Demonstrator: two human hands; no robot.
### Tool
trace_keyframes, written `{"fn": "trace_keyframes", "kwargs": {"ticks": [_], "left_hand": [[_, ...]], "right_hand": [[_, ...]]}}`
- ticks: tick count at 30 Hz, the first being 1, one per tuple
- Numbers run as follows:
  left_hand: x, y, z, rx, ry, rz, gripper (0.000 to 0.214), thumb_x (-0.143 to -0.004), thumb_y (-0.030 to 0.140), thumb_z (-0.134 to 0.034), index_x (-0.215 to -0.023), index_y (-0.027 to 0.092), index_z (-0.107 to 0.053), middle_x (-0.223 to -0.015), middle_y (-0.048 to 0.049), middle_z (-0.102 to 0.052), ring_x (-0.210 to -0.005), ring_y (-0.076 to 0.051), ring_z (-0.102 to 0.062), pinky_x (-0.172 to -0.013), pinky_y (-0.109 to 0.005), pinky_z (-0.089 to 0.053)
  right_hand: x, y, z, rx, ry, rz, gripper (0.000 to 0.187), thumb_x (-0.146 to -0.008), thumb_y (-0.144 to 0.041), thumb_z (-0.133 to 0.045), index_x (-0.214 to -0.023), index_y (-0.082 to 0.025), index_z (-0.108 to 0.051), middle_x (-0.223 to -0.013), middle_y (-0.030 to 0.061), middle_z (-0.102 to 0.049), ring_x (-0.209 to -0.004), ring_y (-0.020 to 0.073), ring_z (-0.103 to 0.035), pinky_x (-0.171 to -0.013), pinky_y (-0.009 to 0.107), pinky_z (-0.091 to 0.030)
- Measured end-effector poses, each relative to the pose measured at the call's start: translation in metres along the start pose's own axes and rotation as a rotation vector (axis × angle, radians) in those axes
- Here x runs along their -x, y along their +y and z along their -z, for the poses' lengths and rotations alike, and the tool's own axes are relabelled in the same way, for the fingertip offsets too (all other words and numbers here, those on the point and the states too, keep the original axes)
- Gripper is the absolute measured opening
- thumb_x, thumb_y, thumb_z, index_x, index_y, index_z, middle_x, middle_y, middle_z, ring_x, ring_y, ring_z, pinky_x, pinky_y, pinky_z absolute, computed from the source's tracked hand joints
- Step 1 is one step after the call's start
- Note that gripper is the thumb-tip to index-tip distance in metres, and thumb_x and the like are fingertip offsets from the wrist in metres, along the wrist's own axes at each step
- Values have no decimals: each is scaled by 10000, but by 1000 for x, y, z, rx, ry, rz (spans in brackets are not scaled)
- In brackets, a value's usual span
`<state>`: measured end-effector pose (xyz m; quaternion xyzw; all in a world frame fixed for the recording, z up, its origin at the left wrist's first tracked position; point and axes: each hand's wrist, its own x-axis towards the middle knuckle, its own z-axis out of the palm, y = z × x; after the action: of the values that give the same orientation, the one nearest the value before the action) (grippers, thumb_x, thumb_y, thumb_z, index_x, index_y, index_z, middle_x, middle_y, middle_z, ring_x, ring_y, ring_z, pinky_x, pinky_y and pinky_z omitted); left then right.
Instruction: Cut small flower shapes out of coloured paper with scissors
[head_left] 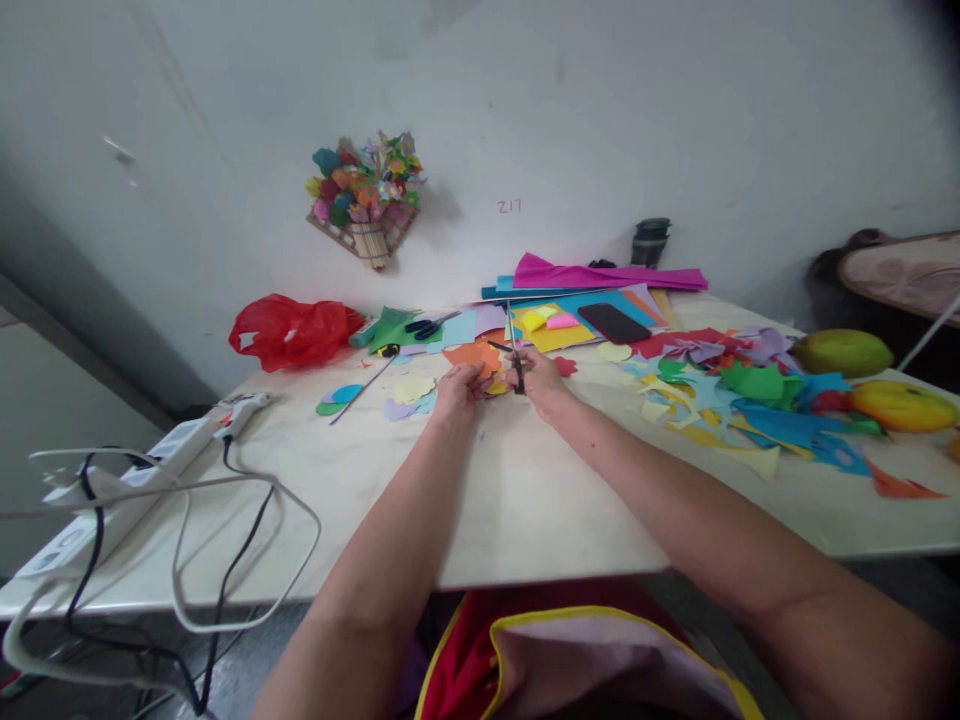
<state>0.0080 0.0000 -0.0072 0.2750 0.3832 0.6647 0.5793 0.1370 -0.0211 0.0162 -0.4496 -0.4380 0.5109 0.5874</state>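
Observation:
Both my arms reach out over a white table (525, 500). My left hand (456, 388) is closed on a piece of orange paper (472, 356), with a bit of yellow paper (496, 386) under it. My right hand (541, 378) grips a pair of scissors (514, 350) whose blades point up and away, right beside the orange paper. Pale yellow and lilac cut-outs (412, 392) lie just left of my left hand.
Coloured paper sheets (600, 290), a black phone (613, 322) and another pair of scissors (424, 327) lie at the back. Paper scraps (750, 400) and two mangoes (870, 375) fill the right. A red bag (292, 330), power strip (150, 470) and cables lie left. A paper-flower basket (366, 195) hangs on the wall.

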Motion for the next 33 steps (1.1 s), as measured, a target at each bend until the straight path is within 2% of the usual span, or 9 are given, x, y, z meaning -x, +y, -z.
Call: {"fn": "trace_keyframes", "kwargs": {"ticks": [5, 8, 17, 23, 27, 33], "left_hand": [[-1, 7, 4, 6, 13, 5, 201, -642, 111, -725, -818, 157, -639, -694, -29, -698, -680, -170, -705, -689, -270, -560], [-2, 10, 7, 16, 1, -8, 153, -670, 118, -703, -807, 157, -645, -712, -37, -709, -674, -158, -702, -705, -266, -565], [-3, 13, 12, 40, -39, -15, 202, -661, 109, -694, -856, 156, -671, -777, -44, -729, -733, -160, -708, -764, -284, -567], [-1, 13, 13, 48, -53, -23, 151, -678, 96, -668, -818, 155, -666, -765, -44, -723, -713, -150, -700, -756, -274, -565], [-1, 13, 13, 48, -42, -29, 189, -661, 99, -685, -837, 164, -663, -738, -32, -708, -728, -164, -705, -749, -282, -570], [-1, 14, 11, 45, -19, -21, 203, -662, 88, -670, -850, 163, -665, -719, -32, -704, -724, -170, -707, -748, -290, -581]], "right_hand": [[-3, 0, 6, 77, -35, 28, 294, -551, -55, -708, -775, -196, -579, -487, -92, -536, -416, 94, -527, -422, 197, -424], [-5, 1, 12, 123, -55, 24, 287, -541, -45, -712, -753, -193, -587, -471, -90, -541, -395, 93, -513, -407, 200, -420], [-9, -5, 26, 190, -156, 28, 313, -536, -80, -828, -751, -162, -615, -500, -63, -568, -381, 74, -489, -411, 202, -423], [-7, -8, 36, 296, -345, -30, 249, -655, -241, -827, -770, -148, -628, -560, 7, -660, -401, 78, -529, -358, 161, -311], [-6, -8, 41, 385, -449, -47, 239, -748, -343, -762, -731, -152, -619, -572, 13, -667, -410, 75, -547, -341, 153, -269], [-6, -9, 44, 372, -547, -33, 302, -744, -401, -762, -702, -157, -590, -583, 15, -669, -421, 81, -552, -326, 158, -263]]}}
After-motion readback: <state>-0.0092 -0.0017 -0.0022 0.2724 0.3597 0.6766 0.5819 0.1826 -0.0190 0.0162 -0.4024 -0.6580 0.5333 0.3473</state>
